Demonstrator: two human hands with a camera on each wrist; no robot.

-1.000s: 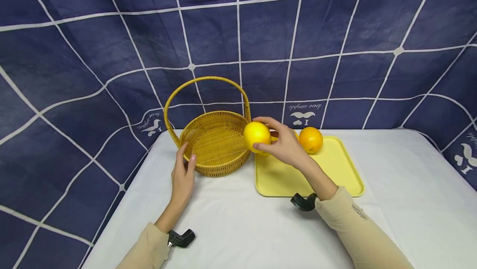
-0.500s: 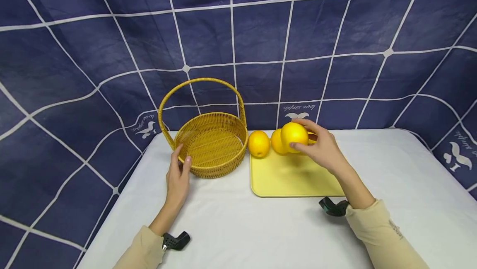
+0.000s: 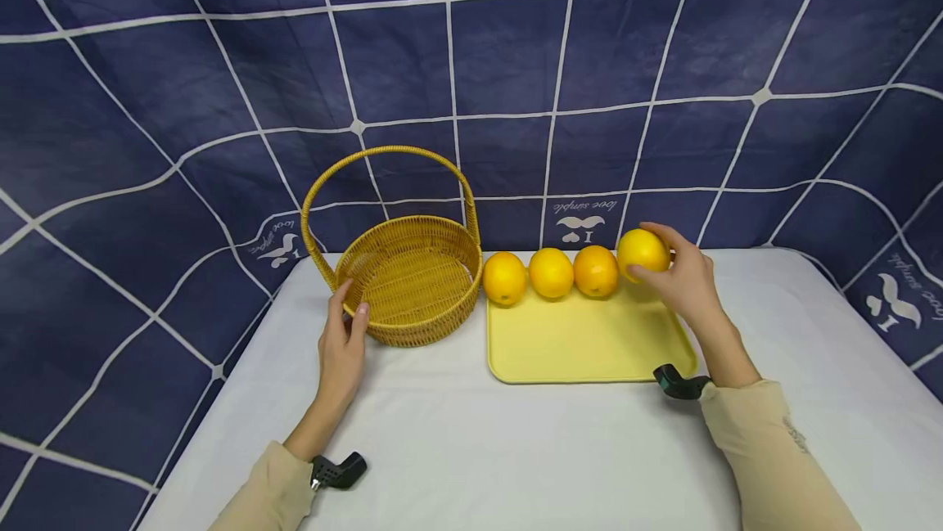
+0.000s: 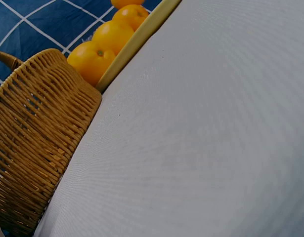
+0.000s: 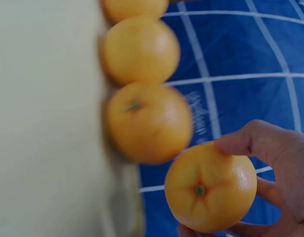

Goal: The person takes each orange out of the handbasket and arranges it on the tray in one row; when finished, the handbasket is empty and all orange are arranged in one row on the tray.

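Note:
A yellow tray (image 3: 582, 347) lies on the white table, with three oranges in a row along its far edge: one (image 3: 504, 277) nearest the basket, then another (image 3: 551, 272), then a third (image 3: 595, 270). My right hand (image 3: 681, 273) grips a fourth orange (image 3: 642, 253) (image 5: 210, 186) just above the tray's far right corner, beside the row. An empty wicker basket (image 3: 408, 277) (image 4: 33, 143) with a tall handle stands left of the tray. My left hand (image 3: 342, 343) rests against the basket's near left rim, thumb and fingers on the weave.
A dark blue cloth with white grid lines (image 3: 516, 65) hangs close behind the table. The white tabletop (image 3: 479, 449) stretches toward me in front of the tray and basket, with its edges at left and right.
My right hand has carried an orange from beside the basket rightward along the tray's far edge to its right end. Three oranges now stand lined up on the tray. The left hand stays on the basket.

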